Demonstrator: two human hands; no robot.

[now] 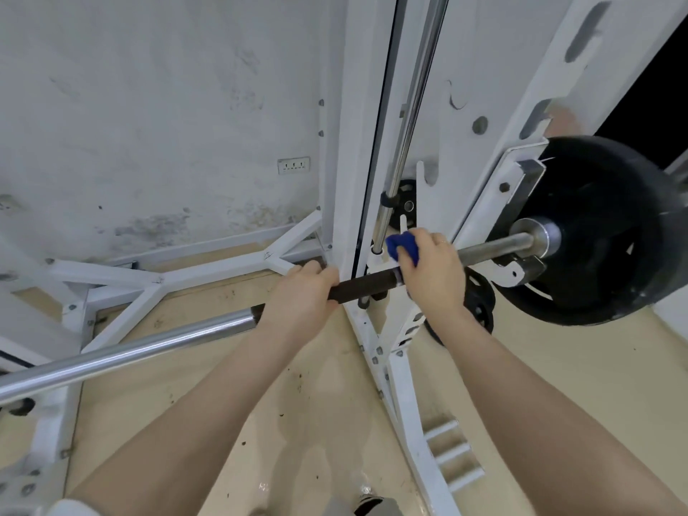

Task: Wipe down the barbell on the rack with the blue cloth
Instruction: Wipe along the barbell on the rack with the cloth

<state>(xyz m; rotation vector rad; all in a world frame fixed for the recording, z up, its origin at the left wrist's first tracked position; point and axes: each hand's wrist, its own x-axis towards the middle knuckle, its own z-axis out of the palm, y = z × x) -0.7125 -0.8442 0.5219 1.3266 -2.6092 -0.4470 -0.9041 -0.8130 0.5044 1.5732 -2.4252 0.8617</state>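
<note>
Over on the left, the chrome length of the barbell (141,344) runs low across the scene from the near left edge, rising toward the right, and it sits in the white rack (376,150) rather than on the floor, which leaves its whole shaft open to a wipe. Where the chrome gives way to a dark grip section (363,287), the person's left hand (298,297) is curled over the bar from above, grasping it; I would judge that hold is there to keep the bar from rolling or sliding while the other hand works. Just to the right, past the rack's white upright, the right hand (433,270) is closed around the blue cloth (402,247), which is bunched up and pressed against the bar at the end of the dark section, a wad of it poking out on the far side of the fist. Wrapped that way, the cloth can be dragged along the steel with pressure all round. Further right the bare grey shaft continues to a collar and a big black weight plate (610,232), which pins that end down. The wiping looks to be under way.
</note>
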